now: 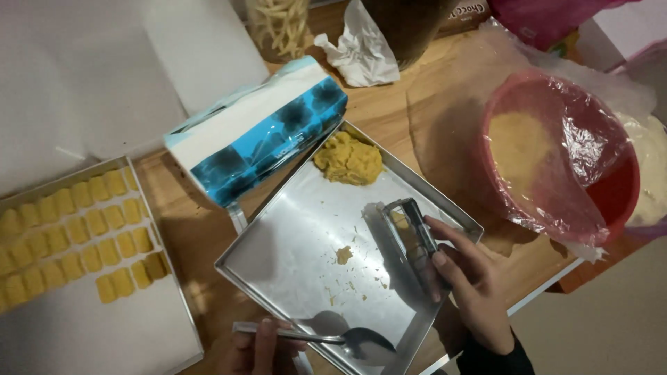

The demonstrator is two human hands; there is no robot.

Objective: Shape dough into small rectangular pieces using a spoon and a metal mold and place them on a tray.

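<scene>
Both hands are busy over the steel tray (292,243). Right hand (469,281) grips a small metal mould (410,232), fingers wrapped round its side, mould tilted w/ bits of yellow dough inside, held just above the tray's right part. Left hand (257,347) at the bottom edge pinches the handle of a spoon (340,339); bowl of the spoon rests on the tray's near corner.

Dough lump (349,160) sits in the tray's far corner, well apart from the mould; small crumbs scattered mid-tray, incl. one bigger bit (344,255).

Left of the tray: a 2nd tray lined w/ white paper (90,326), rows of small yellow shaped pieces (76,236) on its far half. Blue-and-white box (260,132) lies tilted btw the two trays, touching the steel tray's far-left rim. Right side of the desk (431,104): red bowl (618,187) w/ plastic film, pale crumbly stuff inside. Crumpled tissue (361,52) and a jar (278,28) at the back.
</scene>
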